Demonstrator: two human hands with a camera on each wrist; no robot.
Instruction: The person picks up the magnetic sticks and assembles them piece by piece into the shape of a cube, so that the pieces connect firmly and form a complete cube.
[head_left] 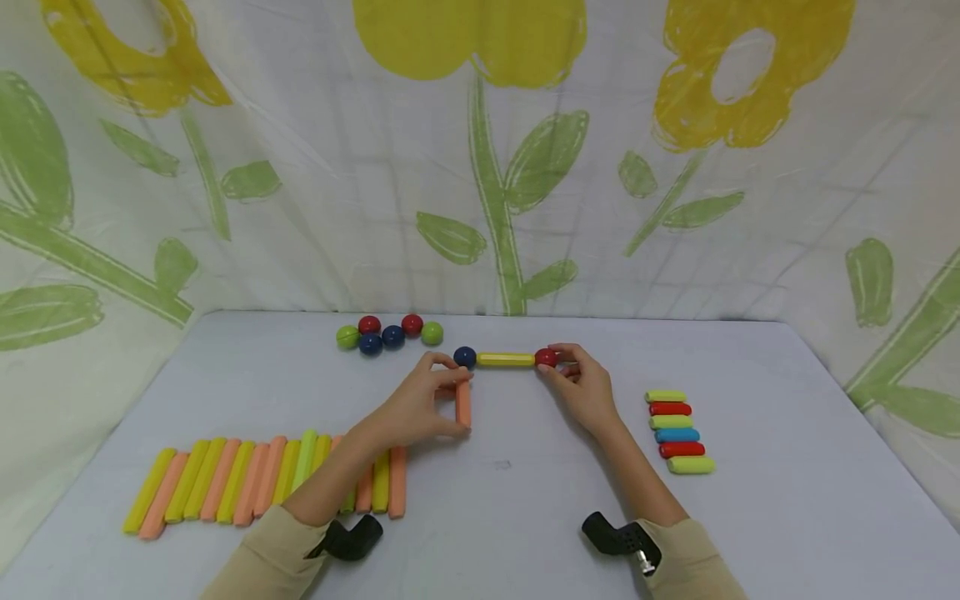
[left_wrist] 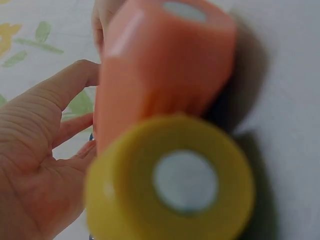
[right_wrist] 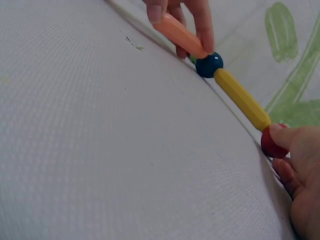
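Between thumb and fingers, my left hand [head_left: 414, 403] pinches an orange magnetic rod [head_left: 463, 405] by its two ends. The rod's far end meets a dark blue ball [right_wrist: 209, 65], at an angle to the yellow rod [right_wrist: 242, 99] joined to that same ball. At the yellow rod's other end sits a red ball [head_left: 545, 357], which my right hand [head_left: 587, 390] grips with thumb and fingertips. In the left wrist view, the blurred ends of an orange rod [left_wrist: 165, 65] and a yellow rod [left_wrist: 115, 195] with pale round inserts partly cover the left hand.
A row of long yellow, orange and green rods [head_left: 217, 479] lies at left, partly under the left forearm. Several red, blue and green balls [head_left: 393, 337] cluster at the back. Short coloured rods [head_left: 677, 435] are lined up at right. A flower-painted cloth [head_left: 315, 233] hangs behind.
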